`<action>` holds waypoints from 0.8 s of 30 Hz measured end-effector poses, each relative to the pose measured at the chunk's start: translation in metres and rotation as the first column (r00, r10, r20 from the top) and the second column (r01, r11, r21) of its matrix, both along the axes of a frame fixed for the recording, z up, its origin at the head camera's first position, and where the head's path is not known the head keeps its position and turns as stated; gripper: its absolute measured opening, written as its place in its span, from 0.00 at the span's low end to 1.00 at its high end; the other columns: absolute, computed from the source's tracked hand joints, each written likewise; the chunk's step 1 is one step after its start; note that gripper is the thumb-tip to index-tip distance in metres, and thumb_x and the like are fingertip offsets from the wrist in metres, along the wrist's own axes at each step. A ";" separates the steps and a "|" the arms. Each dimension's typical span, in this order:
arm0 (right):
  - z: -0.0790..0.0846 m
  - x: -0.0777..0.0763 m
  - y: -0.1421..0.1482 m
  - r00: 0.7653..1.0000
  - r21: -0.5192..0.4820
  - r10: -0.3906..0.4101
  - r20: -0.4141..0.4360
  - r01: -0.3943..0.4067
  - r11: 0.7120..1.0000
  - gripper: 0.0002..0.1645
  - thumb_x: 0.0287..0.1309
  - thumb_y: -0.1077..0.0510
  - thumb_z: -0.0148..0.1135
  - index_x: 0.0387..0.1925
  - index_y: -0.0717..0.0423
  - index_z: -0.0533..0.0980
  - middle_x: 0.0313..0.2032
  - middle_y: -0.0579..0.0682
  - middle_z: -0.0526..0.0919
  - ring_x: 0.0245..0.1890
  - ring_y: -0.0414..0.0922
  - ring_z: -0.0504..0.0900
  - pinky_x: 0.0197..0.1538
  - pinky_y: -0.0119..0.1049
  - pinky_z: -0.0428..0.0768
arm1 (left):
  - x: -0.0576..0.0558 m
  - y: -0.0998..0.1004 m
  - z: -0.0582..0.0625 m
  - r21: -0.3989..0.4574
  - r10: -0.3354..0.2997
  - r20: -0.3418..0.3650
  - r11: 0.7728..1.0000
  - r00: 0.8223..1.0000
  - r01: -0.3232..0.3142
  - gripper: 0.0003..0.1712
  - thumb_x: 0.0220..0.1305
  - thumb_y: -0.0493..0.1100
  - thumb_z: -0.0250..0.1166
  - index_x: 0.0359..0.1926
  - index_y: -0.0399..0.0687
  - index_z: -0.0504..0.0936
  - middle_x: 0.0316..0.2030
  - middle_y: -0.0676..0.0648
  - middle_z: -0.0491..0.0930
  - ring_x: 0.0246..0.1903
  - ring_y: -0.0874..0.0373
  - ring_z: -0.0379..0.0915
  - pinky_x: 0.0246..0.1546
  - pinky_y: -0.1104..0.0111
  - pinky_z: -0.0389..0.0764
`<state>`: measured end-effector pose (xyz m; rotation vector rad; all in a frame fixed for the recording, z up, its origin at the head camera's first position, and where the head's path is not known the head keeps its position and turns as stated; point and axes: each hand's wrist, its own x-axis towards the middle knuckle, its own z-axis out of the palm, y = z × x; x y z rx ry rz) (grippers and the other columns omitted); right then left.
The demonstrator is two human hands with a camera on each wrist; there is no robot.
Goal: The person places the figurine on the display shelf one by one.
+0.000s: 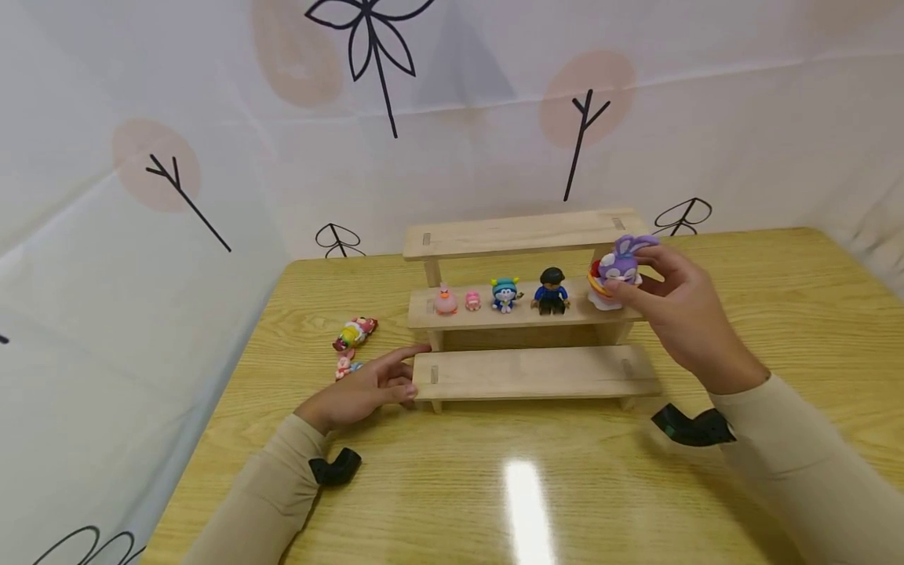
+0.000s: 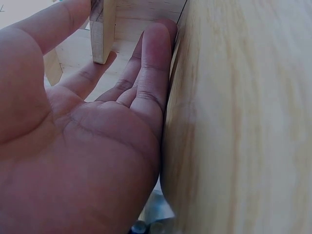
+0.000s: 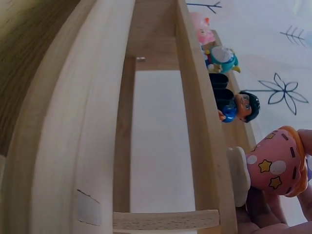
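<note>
My right hand [image 1: 678,314] holds a purple bunny figurine [image 1: 618,271] at the right end of the middle step of a wooden stepped display stand [image 1: 523,373]. Thumb and fingers take it from the right side. In the right wrist view its pink cup-shaped body [image 3: 275,163], with stars, shows above a white base right at the step. At the stand's left end, my left hand [image 1: 360,392] grips the bottom step between thumb and forefinger; its other fingers lie along the tabletop [image 2: 234,122]. Close by lie a colourful figurine [image 1: 355,333] and a pink-and-blue figurine [image 1: 346,366], partly hidden by that hand.
Along the middle step stand a pink bird figure [image 1: 446,300], a small pink figure [image 1: 472,300], a blue figure with a horned hat [image 1: 504,295] and a black-haired toy man [image 1: 552,292]. A patterned white cloth [image 1: 480,157] hangs behind the table.
</note>
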<state>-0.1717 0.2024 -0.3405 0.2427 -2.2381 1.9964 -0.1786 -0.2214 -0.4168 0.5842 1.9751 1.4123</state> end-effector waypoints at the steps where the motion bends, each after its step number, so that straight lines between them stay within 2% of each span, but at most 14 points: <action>1: -0.001 0.000 0.000 1.000 0.025 -0.006 -0.005 0.006 1.000 0.18 0.64 0.61 0.66 0.54 0.51 0.74 0.60 0.42 0.68 0.48 0.35 0.80 0.47 0.18 0.79 | 0.000 0.000 0.000 0.001 -0.002 0.003 1.000 1.000 0.002 0.36 0.75 0.48 0.58 0.77 0.71 0.54 0.61 0.39 0.73 0.55 0.48 0.76 0.55 0.59 0.79; 3: -0.003 -0.001 0.001 1.000 0.051 -0.012 -0.010 0.013 0.999 0.19 0.64 0.61 0.66 0.55 0.50 0.74 0.61 0.42 0.68 0.49 0.35 0.79 0.47 0.18 0.79 | 0.000 0.000 0.001 -0.001 -0.004 0.008 1.000 1.000 0.004 0.36 0.75 0.48 0.57 0.77 0.72 0.54 0.61 0.39 0.73 0.55 0.48 0.76 0.56 0.59 0.79; 7: -0.005 -0.002 0.000 0.998 0.183 -0.064 -0.011 0.065 0.981 0.19 0.66 0.57 0.65 0.57 0.47 0.73 0.61 0.41 0.68 0.48 0.32 0.79 0.47 0.17 0.79 | 0.000 0.000 0.003 -0.013 -0.006 0.006 1.000 1.000 0.006 0.36 0.75 0.49 0.58 0.77 0.73 0.54 0.61 0.39 0.72 0.53 0.47 0.77 0.56 0.58 0.78; 15: -0.007 -0.002 -0.003 0.997 0.226 -0.066 -0.034 0.072 0.971 0.23 0.65 0.56 0.66 0.59 0.49 0.72 0.55 0.38 0.71 0.43 0.30 0.83 0.43 0.20 0.81 | 0.000 0.000 0.002 -0.017 -0.006 0.003 1.000 1.000 0.007 0.36 0.76 0.48 0.57 0.77 0.72 0.53 0.62 0.39 0.72 0.54 0.47 0.78 0.56 0.58 0.79; 24: -0.004 -0.001 0.001 0.999 0.340 -0.052 0.009 0.046 0.939 0.29 0.66 0.49 0.64 0.65 0.52 0.68 0.56 0.42 0.73 0.47 0.23 0.79 0.44 0.17 0.79 | 0.000 0.000 0.000 0.007 -0.005 0.010 1.000 1.000 0.005 0.36 0.75 0.48 0.58 0.78 0.69 0.54 0.62 0.38 0.72 0.56 0.49 0.76 0.55 0.60 0.79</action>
